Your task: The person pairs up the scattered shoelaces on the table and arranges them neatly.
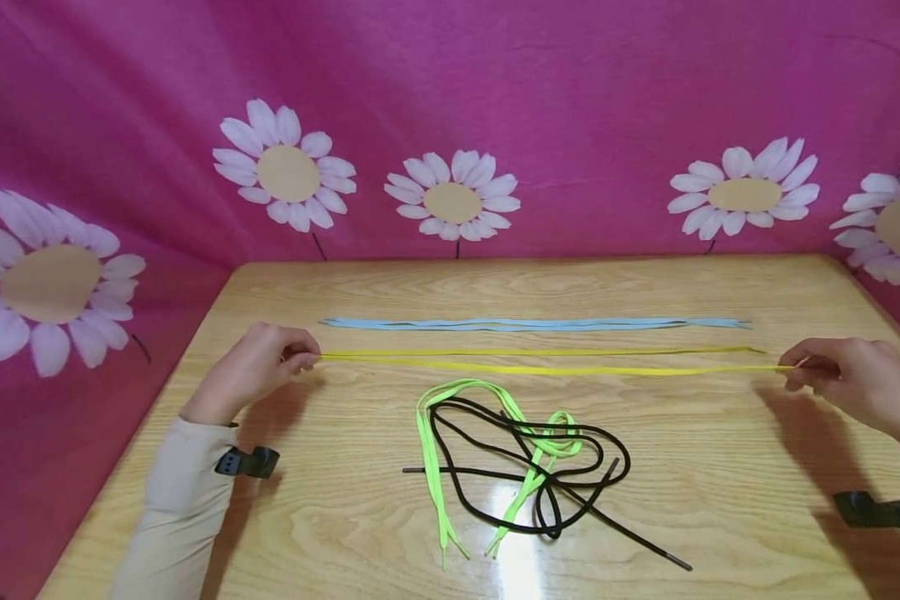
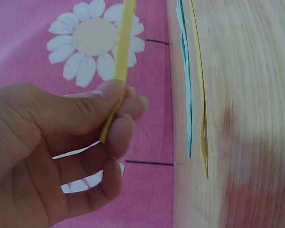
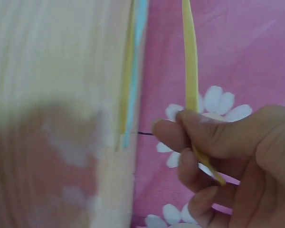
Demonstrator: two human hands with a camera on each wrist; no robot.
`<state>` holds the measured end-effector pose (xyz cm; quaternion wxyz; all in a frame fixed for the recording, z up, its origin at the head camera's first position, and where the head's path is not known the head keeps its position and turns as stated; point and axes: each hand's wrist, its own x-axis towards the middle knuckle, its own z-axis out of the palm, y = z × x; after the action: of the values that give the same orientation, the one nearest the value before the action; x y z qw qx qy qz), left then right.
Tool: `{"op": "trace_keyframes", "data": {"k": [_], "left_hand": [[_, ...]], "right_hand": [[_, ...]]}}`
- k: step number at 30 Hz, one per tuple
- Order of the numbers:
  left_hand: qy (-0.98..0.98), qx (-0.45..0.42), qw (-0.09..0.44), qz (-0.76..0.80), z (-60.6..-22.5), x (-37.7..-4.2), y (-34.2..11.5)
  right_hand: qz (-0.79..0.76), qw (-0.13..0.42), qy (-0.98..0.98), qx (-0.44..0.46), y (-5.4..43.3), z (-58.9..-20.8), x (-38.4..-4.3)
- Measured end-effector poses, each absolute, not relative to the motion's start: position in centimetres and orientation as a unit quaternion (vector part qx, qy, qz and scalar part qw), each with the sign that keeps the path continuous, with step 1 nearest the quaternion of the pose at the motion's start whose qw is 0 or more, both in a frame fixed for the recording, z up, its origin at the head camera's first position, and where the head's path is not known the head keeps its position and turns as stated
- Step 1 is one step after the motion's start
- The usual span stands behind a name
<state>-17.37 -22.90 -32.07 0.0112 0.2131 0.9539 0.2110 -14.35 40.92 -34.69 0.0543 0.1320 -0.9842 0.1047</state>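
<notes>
A yellow shoelace (image 1: 607, 371) stretches nearly straight between both hands, above the table. At one end, my left hand (image 1: 266, 360) pinches it between thumb and fingers, and a short tip pokes out below the fingers in the left wrist view. My right hand (image 1: 858, 379) grips the opposite end the same way, its tip (image 3: 213, 172) hanging past the fingers. Just behind, another yellow lace (image 1: 555, 352) lies straight on the table. Parallel to it, farther back, rests a doubled light blue lace (image 1: 532, 322).
Nearer the front of the wooden table (image 1: 330, 517), a neon green lace (image 1: 432, 467) and a round black lace (image 1: 487, 474) lie in a loose tangle. A pink cloth (image 1: 570, 100) with daisies hangs behind the table and along its sides.
</notes>
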Motion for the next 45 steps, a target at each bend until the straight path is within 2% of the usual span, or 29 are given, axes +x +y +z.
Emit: {"op": "trace_keyframes", "data": {"k": [5,15,22,29,34,45], "left_hand": [[0.958,0.203,0.016,0.202,-32.7,-17.9,-23.7],[0.964,0.192,0.004,0.183,-33.8,-20.3,-24.1],[0.966,0.201,0.011,0.164,-34.2,-21.5,-23.9],[0.964,0.197,0.044,0.173,-35.0,-22.2,-23.8],[0.962,0.186,0.083,0.182,-35.6,-22.7,-23.7],[0.965,0.18,0.11,0.153,-35.4,-23.1,-23.3]], "right_hand": [[0.124,0.02,-0.989,0.082,40.6,-35.5,-14.9],[0.108,0.067,-0.982,0.136,41.0,-36.9,-17.7],[0.087,0.063,-0.988,0.109,41.3,-36.5,-18.6],[0.094,0.083,-0.981,0.148,41.6,-36.9,-19.5],[0.101,0.073,-0.98,0.156,41.9,-37.4,-19.9],[0.118,0.066,-0.977,0.164,41.9,-37.7,-20.5]]}}
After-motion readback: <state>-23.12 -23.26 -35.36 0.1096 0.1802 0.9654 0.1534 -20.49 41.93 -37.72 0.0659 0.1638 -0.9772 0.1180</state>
